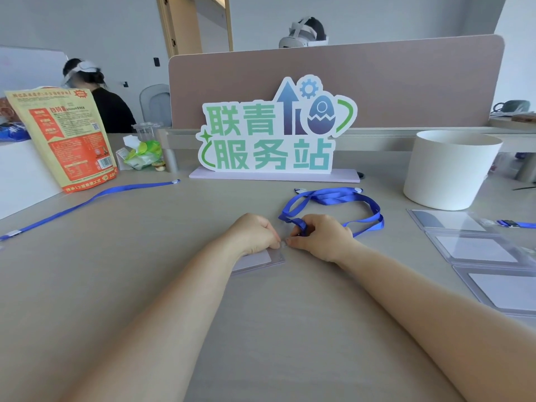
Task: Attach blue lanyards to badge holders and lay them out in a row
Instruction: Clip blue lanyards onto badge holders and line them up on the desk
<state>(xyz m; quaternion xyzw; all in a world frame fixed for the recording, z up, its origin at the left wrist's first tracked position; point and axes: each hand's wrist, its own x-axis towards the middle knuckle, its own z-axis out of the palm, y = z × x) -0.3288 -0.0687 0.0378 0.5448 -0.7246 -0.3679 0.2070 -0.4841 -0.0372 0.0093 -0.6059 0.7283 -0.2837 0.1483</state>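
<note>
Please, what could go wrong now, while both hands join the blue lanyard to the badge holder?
1. The right hand pinches the end of the blue lanyard at the edge of the badge holder that the left hand holds; this small grip may slip before the clip catches.
2. The lanyard lies looped and folded behind the hands, so it may twist or snag when pulled.

A clear plastic badge holder with a white card [258, 260] is lying flat in the centre. A blue fabric lanyard [333, 198] is curling in loose loops just behind it, one end reaching the holder's top edge. A second blue lanyard [95, 195] is stretching out straight on the left. Three more clear card holders [475, 249] are lying in a row on the right, a third blue strap end [516, 224] just beside the farthest.
</note>
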